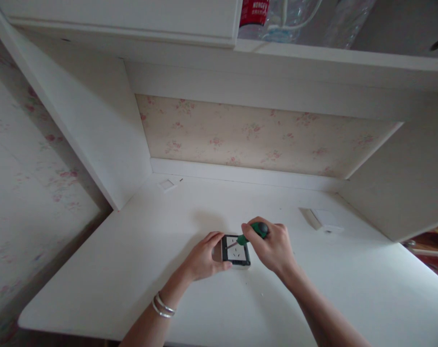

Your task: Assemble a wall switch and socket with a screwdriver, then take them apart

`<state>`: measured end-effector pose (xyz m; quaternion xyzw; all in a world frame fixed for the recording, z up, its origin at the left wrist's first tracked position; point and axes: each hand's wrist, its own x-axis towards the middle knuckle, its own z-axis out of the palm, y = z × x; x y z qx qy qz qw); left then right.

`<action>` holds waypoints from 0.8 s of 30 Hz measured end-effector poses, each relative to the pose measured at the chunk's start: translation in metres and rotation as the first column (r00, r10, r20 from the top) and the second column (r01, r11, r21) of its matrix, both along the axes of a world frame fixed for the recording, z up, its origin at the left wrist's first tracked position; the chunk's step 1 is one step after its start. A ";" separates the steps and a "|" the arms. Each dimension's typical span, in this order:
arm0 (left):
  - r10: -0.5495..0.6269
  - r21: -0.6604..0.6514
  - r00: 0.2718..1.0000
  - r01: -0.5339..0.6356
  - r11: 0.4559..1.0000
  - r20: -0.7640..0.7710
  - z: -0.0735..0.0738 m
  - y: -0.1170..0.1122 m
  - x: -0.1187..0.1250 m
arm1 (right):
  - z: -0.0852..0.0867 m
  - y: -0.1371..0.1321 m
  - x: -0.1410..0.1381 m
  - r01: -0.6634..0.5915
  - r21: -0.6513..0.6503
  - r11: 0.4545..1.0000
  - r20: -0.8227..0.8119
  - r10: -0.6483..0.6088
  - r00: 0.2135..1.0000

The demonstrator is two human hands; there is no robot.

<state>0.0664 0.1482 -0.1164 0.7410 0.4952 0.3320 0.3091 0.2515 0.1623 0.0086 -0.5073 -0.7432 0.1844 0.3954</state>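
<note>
A wall socket (236, 251) with a white face and a black frame sits on a pale box on the desk, its slots facing up. My left hand (206, 258) grips it from the left, fingers at the top edge and thumb at the lower edge. In my right hand (272, 243) is a screwdriver (254, 231) with a green and black handle. Its shaft slants down to the left, and the tip meets the left side of the socket's frame. Whether a screw sits under the tip is too small to tell.
The white desk (132, 270) spreads around my hands. A white square frame (167, 185) lies at the back left, and a white switch-like box (326, 220) at the right. Side panels and an overhead shelf (341, 57) with plastic bottles (291, 19) enclose the space.
</note>
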 end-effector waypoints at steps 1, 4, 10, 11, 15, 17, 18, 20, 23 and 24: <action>0.000 0.002 1.000 0.000 1.000 -0.002 0.000 0.000 0.000 | -0.001 0.000 0.000 0.003 0.003 1.000 0.001 -0.003 1.000; 0.008 0.004 1.000 -0.008 1.000 -0.009 -0.002 0.000 0.000 | -0.001 0.000 0.000 0.009 0.008 1.000 0.004 -0.009 1.000; 0.008 -0.003 1.000 -0.008 1.000 -0.008 -0.004 0.001 -0.001 | 0.001 -0.002 0.000 -0.004 0.008 1.000 0.007 0.004 1.000; 0.006 -0.003 1.000 -0.006 1.000 -0.007 -0.004 0.001 -0.001 | 0.001 -0.002 -0.001 -0.006 0.011 1.000 0.003 0.006 1.000; 0.002 0.007 1.000 -0.002 1.000 0.001 -0.002 0.001 0.000 | 0.000 -0.004 -0.001 -0.021 0.008 1.000 0.013 0.021 1.000; -0.001 0.009 1.000 0.001 1.000 0.008 0.000 0.000 0.000 | -0.002 -0.004 -0.001 -0.025 0.011 1.000 0.026 0.025 0.999; -0.001 0.008 1.000 0.001 1.000 0.011 0.000 0.000 0.001 | -0.004 -0.004 -0.001 -0.026 0.017 1.000 0.030 0.025 0.999; 0.001 0.005 1.000 -0.001 1.000 0.013 0.001 0.000 0.001 | -0.006 -0.005 -0.001 -0.031 0.032 0.999 0.035 0.029 0.999; 0.006 0.006 1.000 -0.006 1.000 0.017 0.002 0.000 0.000 | -0.006 -0.006 -0.001 -0.032 0.047 0.998 0.038 0.030 0.999; 0.008 0.008 1.000 -0.008 1.000 0.018 0.002 -0.001 0.000 | -0.005 -0.006 -0.001 -0.029 0.053 0.998 0.035 0.028 0.999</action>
